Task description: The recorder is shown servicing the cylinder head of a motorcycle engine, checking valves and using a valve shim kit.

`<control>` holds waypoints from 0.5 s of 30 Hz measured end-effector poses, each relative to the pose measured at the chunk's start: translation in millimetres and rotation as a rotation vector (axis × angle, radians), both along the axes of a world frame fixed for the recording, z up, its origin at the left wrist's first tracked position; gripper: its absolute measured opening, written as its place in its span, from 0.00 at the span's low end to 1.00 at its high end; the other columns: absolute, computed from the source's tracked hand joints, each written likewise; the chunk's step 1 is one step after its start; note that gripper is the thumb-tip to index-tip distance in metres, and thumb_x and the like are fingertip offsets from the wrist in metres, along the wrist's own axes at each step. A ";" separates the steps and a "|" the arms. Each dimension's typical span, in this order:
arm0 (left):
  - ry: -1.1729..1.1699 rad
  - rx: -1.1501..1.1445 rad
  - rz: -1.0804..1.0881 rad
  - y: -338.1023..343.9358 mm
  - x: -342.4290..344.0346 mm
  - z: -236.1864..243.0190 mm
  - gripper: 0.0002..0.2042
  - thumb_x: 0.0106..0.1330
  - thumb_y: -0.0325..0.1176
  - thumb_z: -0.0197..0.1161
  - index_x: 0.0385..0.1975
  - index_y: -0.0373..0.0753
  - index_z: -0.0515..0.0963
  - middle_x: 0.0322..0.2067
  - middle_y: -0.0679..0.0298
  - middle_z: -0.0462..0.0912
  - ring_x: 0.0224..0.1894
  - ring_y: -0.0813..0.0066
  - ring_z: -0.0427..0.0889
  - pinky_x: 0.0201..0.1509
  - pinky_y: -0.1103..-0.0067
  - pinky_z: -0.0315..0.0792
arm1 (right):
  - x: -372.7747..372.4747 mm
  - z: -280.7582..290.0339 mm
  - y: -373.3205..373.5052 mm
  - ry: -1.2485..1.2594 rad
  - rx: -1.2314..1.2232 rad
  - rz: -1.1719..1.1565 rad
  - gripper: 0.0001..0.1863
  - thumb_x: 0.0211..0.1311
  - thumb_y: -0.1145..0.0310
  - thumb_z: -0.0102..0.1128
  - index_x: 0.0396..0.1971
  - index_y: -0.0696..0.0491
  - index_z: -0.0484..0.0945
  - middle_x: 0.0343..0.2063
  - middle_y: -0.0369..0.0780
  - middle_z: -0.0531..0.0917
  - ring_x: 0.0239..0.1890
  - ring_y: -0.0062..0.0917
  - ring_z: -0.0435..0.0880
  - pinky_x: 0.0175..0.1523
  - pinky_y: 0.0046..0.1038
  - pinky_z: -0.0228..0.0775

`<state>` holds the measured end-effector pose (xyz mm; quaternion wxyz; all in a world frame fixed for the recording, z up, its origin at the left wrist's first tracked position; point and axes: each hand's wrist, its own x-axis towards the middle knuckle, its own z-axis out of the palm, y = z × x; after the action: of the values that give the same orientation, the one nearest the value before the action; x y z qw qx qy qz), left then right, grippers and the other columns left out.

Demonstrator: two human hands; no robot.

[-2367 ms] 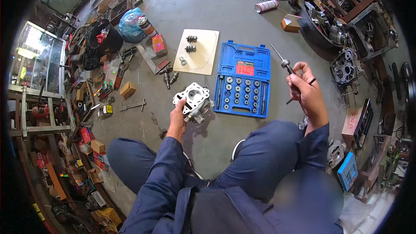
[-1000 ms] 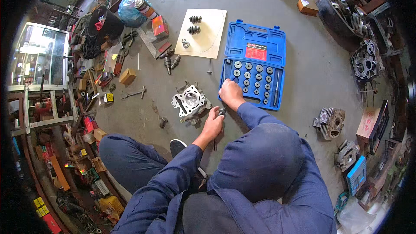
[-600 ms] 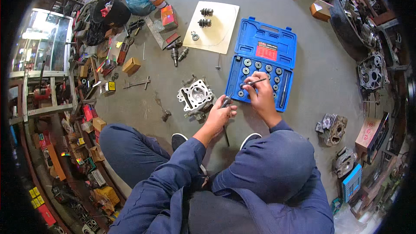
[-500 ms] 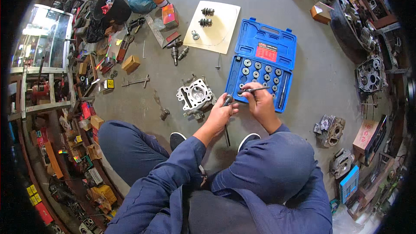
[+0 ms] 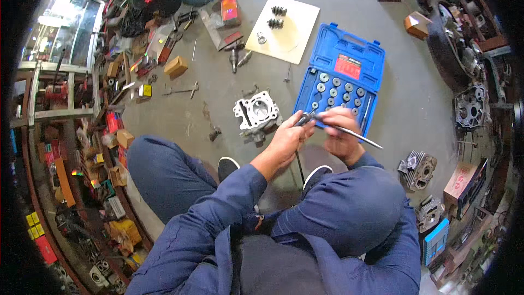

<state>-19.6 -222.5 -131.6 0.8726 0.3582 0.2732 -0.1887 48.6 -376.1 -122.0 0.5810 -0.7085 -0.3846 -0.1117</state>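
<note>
My left hand [image 5: 289,142] grips a dark tool with a long shaft [image 5: 300,166] that hangs down between my knees. My right hand [image 5: 343,137], blurred, holds a thin steel rod [image 5: 365,140] that slants down to the right, its upper end at the head of the left hand's tool. Both hands are close together at the lower edge of an open blue case [image 5: 345,49] of round steel pieces in rows. A white-faced engine cylinder head [image 5: 256,99] lies on the floor just left of my hands. Beyond it is a cream board [image 5: 295,38] with two small camshafts [image 5: 275,22].
Cluttered boxes and parts line the left, beside a glass cabinet [image 5: 57,27]. Metal parts [image 5: 237,57] and a small carton [image 5: 176,66] lie on the floor. Finned heads [image 5: 417,169], an engine casing [image 5: 470,106] and a black tub [image 5: 447,52] stand along the right.
My left hand has left the cylinder head and now grips the dark tool. My right hand has moved down-left to meet it, and its rod has just swung to point down-right.
</note>
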 end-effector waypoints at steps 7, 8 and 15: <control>-0.011 0.000 0.030 -2.0 1.9 -4.8 0.37 0.56 0.16 0.48 0.69 0.31 0.44 0.44 0.57 0.74 0.42 0.72 0.75 0.37 0.86 0.68 | -4.9 -0.9 -3.1 -0.117 0.172 -0.081 0.08 0.58 0.76 0.57 0.37 0.58 0.71 0.32 0.46 0.79 0.33 0.41 0.80 0.39 0.33 0.74; -0.007 -0.015 -0.004 -5.9 -0.8 -7.6 0.37 0.56 0.16 0.48 0.69 0.31 0.44 0.44 0.57 0.74 0.42 0.72 0.75 0.37 0.86 0.68 | -8.5 -29.7 -8.5 -0.022 -0.112 -0.003 0.07 0.60 0.75 0.56 0.38 0.57 0.71 0.33 0.46 0.80 0.33 0.39 0.80 0.39 0.33 0.75; 0.051 0.107 -0.006 -4.5 -9.5 2.6 0.39 0.51 0.14 0.45 0.69 0.32 0.44 0.50 0.52 0.72 0.47 0.70 0.77 0.32 0.87 0.67 | -24.6 -26.6 -5.9 -0.007 -0.043 -0.030 0.08 0.58 0.76 0.56 0.37 0.56 0.70 0.33 0.45 0.79 0.33 0.40 0.81 0.38 0.34 0.75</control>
<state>-29.0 -227.0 -129.0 0.8444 0.4003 0.3041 -0.1853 24.0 -382.1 -148.6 0.5628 -0.7261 -0.3780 -0.1146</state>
